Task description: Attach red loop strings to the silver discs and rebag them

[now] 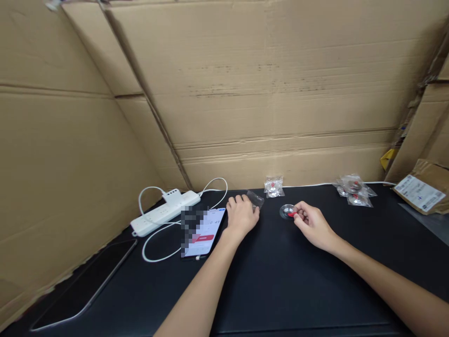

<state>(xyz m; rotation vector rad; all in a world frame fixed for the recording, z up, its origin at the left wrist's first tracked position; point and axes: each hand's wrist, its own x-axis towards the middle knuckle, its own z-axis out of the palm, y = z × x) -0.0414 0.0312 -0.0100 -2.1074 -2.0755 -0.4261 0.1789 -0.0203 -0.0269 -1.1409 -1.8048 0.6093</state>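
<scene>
A clear, round suction cup (287,212) with a red tab hovers over or rests on the black table; I cannot tell which. My right hand (312,223) pinches it by the red tab between thumb and fingers. To the left, my left hand (242,216) is palm down with bent fingers, beside the phone. A small clear plastic bag (256,200) sticks out between its index finger and thumb, partly hidden by the fingers. Behind the hands, a bagged suction cup (273,186) with a red spot lies against the cardboard wall.
Several bagged pieces (355,188) are heaped at the right rear, near a labelled cardboard package (424,189). A phone (205,234) with a lit screen lies left, cabled near a white power strip (164,213). A dark flat device (87,283) sits front left. Cardboard walls (280,93) enclose the table.
</scene>
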